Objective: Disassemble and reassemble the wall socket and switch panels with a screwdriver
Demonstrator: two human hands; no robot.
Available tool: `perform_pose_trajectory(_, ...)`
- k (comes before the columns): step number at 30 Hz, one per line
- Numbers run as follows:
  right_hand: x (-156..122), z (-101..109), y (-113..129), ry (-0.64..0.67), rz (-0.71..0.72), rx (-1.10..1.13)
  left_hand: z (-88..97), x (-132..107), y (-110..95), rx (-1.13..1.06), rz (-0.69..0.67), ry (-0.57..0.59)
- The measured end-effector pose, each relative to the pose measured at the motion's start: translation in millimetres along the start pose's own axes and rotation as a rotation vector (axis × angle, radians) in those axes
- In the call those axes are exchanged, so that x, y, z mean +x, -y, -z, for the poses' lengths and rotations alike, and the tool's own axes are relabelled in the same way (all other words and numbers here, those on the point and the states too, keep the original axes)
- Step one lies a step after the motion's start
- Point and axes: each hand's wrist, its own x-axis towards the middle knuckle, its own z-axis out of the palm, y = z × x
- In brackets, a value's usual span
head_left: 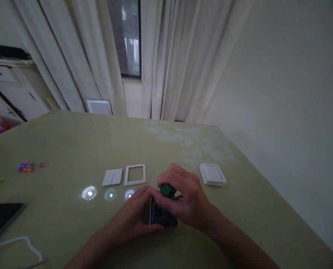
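Near the table's front middle, my left hand [134, 218] is closed around the left side of a dark switch base [162, 216] lying flat on the table. My right hand [185, 196] is curled over its top, gripping a green-handled tool [167, 189] that stands upright on the base. Just beyond the hands lie two white rocker plates [112, 177] side by side and an empty white square frame [135, 174]. A white wall socket [212, 174] lies to the right of my right hand.
A green glossy table [239, 224] fills the view, with a wall on the right. A dark phone [0, 218] and a white cable [23, 243] lie at the front left. Small colourful bits [27, 166] sit at the left. Curtains and a window stand behind.
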Motion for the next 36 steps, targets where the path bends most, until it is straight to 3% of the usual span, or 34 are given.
perform_pose_trajectory(4,-5,14,3,-0.211,-0.041,-0.034,1.7,2,-11,0.019,0.02,0.006)
perform_pose_trajectory(8,-26,38,-19,-0.552,-0.334,0.096,14.3,5,-14,0.032,0.054,0.016)
perform_pose_trajectory(11,-54,40,-48,-0.687,-0.57,0.398,38.3,19,5,0.125,0.091,-0.124)
perform_pose_trajectory(14,-77,31,-70,-0.885,-0.717,0.538,65.6,40,35,0.378,0.118,-0.187)
perform_pose_trajectory(17,-88,22,-78,-0.901,-0.808,0.621,80.0,58,60,0.501,0.162,-0.095)
perform_pose_trajectory(21,-91,16,-79,-0.856,-0.848,0.69,79.0,75,72,0.499,0.127,-0.024)
perform_pose_trajectory(25,-93,11,-82,-0.87,-0.905,0.753,76.5,87,66,0.496,0.093,0.032)
perform_pose_trajectory(29,-95,9,-86,-0.876,-0.94,0.779,77.0,92,60,0.486,0.161,0.143)
perform_pose_trajectory(33,-95,9,-91,-0.914,-0.963,0.769,78.9,93,57,0.549,0.187,0.176)
perform_pose_trajectory(36,-97,9,-94,-0.931,-0.989,0.764,81.6,93,41,0.609,0.189,0.173)
